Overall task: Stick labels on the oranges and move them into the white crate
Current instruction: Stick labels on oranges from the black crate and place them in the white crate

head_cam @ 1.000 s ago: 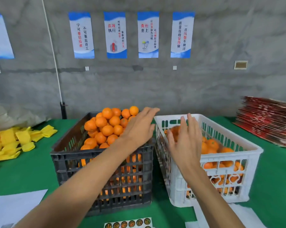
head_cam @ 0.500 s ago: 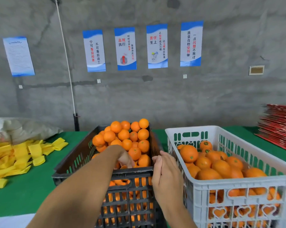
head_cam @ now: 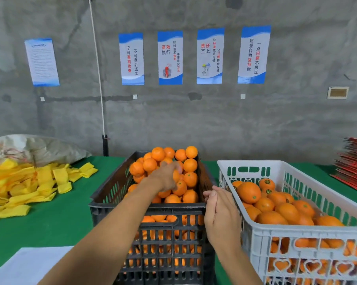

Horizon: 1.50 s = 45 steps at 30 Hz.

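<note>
A black crate (head_cam: 149, 206) at the centre is heaped with unlabelled oranges (head_cam: 191, 165). My left hand (head_cam: 165, 179) reaches over its near rim into the heap, and its blurred fingers curl around one orange (head_cam: 176, 176). To the right stands the white crate (head_cam: 296, 229), holding several oranges (head_cam: 248, 192), some with small round labels. My right hand (head_cam: 220, 214) hovers over the gap between the two crates with its fingers loosely curled and nothing seen in it.
Yellow foam sleeves (head_cam: 29, 186) lie piled on the green table (head_cam: 60, 219) at the left, in front of a grey sack (head_cam: 40, 147). A red stack of flat cartons (head_cam: 354, 171) sits at the far right. White paper (head_cam: 29, 264) lies at the near left.
My left hand went deeper into the black crate and closed over an orange. My right hand came back from above the white crate to the gap between the crates.
</note>
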Each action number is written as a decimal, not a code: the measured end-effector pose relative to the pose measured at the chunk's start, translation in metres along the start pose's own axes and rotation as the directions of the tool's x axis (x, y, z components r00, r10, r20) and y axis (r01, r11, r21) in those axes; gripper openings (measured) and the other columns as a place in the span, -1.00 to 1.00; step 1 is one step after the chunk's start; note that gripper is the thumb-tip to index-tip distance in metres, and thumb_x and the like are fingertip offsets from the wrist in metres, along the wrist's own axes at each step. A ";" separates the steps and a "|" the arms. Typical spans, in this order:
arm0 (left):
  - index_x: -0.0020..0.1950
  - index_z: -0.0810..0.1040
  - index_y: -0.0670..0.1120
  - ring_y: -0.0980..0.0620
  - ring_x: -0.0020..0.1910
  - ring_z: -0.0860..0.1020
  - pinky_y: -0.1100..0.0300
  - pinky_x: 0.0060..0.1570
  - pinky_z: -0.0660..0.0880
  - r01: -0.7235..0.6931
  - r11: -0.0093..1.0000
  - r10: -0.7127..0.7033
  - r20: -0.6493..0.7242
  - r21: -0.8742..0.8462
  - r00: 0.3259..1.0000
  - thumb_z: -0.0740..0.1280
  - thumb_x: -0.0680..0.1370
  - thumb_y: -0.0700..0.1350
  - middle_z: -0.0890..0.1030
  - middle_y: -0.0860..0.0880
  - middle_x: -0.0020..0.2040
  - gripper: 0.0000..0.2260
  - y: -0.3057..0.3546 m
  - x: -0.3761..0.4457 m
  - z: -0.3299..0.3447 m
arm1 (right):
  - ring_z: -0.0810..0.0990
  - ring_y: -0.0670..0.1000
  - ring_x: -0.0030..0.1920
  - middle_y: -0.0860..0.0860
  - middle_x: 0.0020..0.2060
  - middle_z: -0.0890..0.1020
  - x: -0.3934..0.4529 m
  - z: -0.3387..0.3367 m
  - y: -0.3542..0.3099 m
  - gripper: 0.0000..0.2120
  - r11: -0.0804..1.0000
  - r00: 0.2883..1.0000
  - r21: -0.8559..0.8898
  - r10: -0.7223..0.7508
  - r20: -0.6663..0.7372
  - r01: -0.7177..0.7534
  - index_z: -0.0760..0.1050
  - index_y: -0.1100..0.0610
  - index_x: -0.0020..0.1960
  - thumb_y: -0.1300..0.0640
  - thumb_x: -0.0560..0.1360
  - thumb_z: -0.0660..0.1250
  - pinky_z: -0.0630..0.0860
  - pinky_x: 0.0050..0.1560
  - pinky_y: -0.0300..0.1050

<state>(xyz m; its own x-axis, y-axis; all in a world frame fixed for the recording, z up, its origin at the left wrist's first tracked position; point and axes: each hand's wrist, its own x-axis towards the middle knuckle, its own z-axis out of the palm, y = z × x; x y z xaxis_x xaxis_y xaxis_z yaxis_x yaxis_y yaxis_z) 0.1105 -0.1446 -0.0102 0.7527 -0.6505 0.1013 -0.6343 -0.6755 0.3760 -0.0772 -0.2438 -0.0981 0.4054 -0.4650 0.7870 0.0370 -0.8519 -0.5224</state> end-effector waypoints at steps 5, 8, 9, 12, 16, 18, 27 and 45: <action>0.33 0.39 0.11 -0.04 0.09 0.57 0.00 -0.09 0.60 -0.465 0.883 0.309 -0.666 -0.065 0.679 0.49 0.55 -0.02 0.37 0.03 0.32 -0.58 0.015 -0.090 0.011 | 0.60 0.02 0.19 -0.01 0.14 0.69 0.003 -0.020 -0.024 -0.65 0.987 0.991 -0.092 -0.132 -0.018 0.130 0.63 0.11 0.26 -0.08 0.64 0.26 0.38 0.35 -0.06; 0.43 0.37 0.10 0.04 0.27 0.50 0.13 -0.07 0.64 -0.612 0.789 0.392 -0.733 -0.042 0.555 0.48 0.55 0.01 0.37 0.03 0.40 -0.50 0.016 -0.142 0.042 | 0.51 -0.07 0.36 -0.06 0.34 0.58 -0.016 -0.027 -0.049 -0.56 0.957 0.966 0.135 -0.254 -0.042 0.257 0.52 0.12 0.42 -0.11 0.65 0.28 0.39 0.37 -0.16; 0.46 0.36 0.09 0.06 0.32 0.48 0.15 0.01 0.64 -0.628 0.776 0.397 -0.733 -0.052 0.552 0.52 0.53 -0.03 0.36 0.04 0.42 -0.44 0.014 -0.156 0.057 | 0.49 -0.08 0.39 -0.08 0.38 0.54 -0.026 -0.029 -0.053 -0.52 0.939 0.961 0.209 -0.276 -0.020 0.274 0.49 0.12 0.45 -0.14 0.65 0.29 0.41 0.37 -0.16; 0.49 0.33 0.14 0.22 0.39 0.41 0.43 0.21 0.46 -0.616 0.754 0.322 -0.689 -0.228 0.649 0.56 0.48 0.02 0.33 0.12 0.42 -0.35 -0.007 -0.194 0.115 | 0.51 -0.06 0.38 -0.14 0.38 0.51 -0.074 -0.029 -0.044 -0.46 0.905 0.939 0.316 -0.330 0.096 0.285 0.50 0.09 0.44 -0.22 0.59 0.37 0.45 0.33 -0.21; 0.43 0.20 0.43 0.30 0.30 0.42 0.37 0.12 0.55 -0.376 0.817 0.193 -0.407 -0.437 0.893 0.51 0.52 0.16 0.19 0.35 0.42 -0.36 -0.044 -0.223 0.186 | 0.44 -0.27 0.39 -0.39 0.38 0.44 -0.132 -0.025 -0.003 -0.45 0.965 0.814 0.248 -0.076 0.576 -0.085 0.40 -0.31 0.44 -0.42 0.50 0.32 0.43 0.35 -0.31; 0.37 0.20 0.45 0.33 0.24 0.45 0.35 0.09 0.56 -0.249 0.813 0.092 -0.307 -0.526 0.947 0.50 0.54 0.13 0.21 0.32 0.39 -0.42 -0.057 -0.232 0.214 | 0.43 -0.33 0.35 -0.43 0.33 0.45 -0.148 -0.020 0.023 -0.47 0.983 0.679 0.107 0.025 0.733 -0.151 0.41 -0.30 0.43 -0.43 0.50 0.26 0.44 0.37 -0.23; 0.41 0.18 0.31 0.31 0.17 0.50 0.30 0.12 0.52 0.000 0.664 -0.226 -0.201 -0.748 0.953 0.32 0.54 0.37 0.35 0.30 0.26 -0.47 -0.069 -0.234 0.240 | 0.17 -0.31 0.48 -0.38 0.53 0.25 -0.170 -0.009 0.061 -0.20 0.994 0.391 -0.047 0.003 0.920 0.102 0.46 -0.17 0.48 -0.61 0.43 0.12 0.17 0.51 -0.12; 0.43 0.22 0.27 0.22 0.07 0.56 0.25 0.04 0.58 0.017 0.744 -0.195 -0.193 -0.668 0.962 0.41 0.55 0.26 0.30 0.30 0.26 -0.46 -0.063 -0.233 0.243 | 0.51 -0.24 0.15 -0.30 0.04 0.64 -0.170 -0.001 0.054 -0.83 0.972 0.586 -0.036 0.169 0.792 -0.232 0.71 -0.01 -0.15 0.09 0.60 0.41 0.41 0.27 -0.18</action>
<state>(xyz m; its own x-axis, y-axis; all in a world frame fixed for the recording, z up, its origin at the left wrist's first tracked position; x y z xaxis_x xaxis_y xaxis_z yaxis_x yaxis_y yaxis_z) -0.0675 -0.0346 -0.2815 0.8815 -0.4268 0.2018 -0.3414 -0.2811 0.8969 -0.1451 -0.2109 -0.2594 0.9676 -0.2259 0.1125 -0.0912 -0.7287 -0.6788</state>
